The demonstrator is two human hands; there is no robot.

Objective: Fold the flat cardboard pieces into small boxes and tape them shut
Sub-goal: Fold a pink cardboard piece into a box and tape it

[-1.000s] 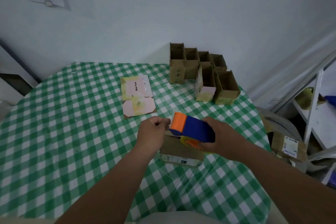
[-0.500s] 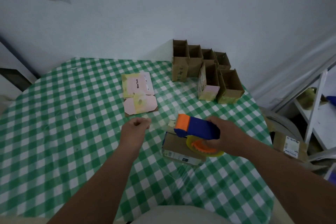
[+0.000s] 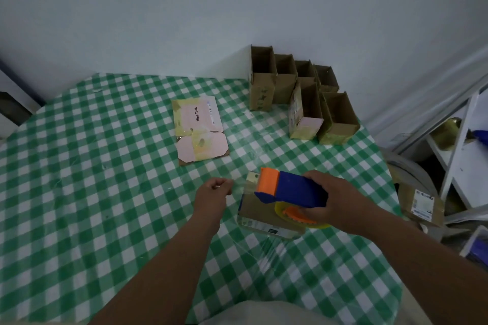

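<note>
- Six open-topped boxes (image 3: 303,92) stand clustered at the table's (image 3: 79,192) far edge.
- Right hand (image 3: 335,200) grips the tape dispenser (image 3: 287,188) over a small box (image 3: 264,212).
- Left hand (image 3: 212,192) pinches the tape end (image 3: 239,184).
- Flat cardboard pieces (image 3: 199,130) lie mid-table.

Green-and-white checked tablecloth (image 3: 79,206). A blue tape dispenser (image 3: 293,188) with an orange front and yellow-rimmed roll sits at 5 o'clock over a brown box (image 3: 264,215). Pale pink flat cardboard (image 3: 199,130) with yellowish tape lies at centre. Brown open boxes (image 3: 301,92) stand at 2 o'clock
</note>
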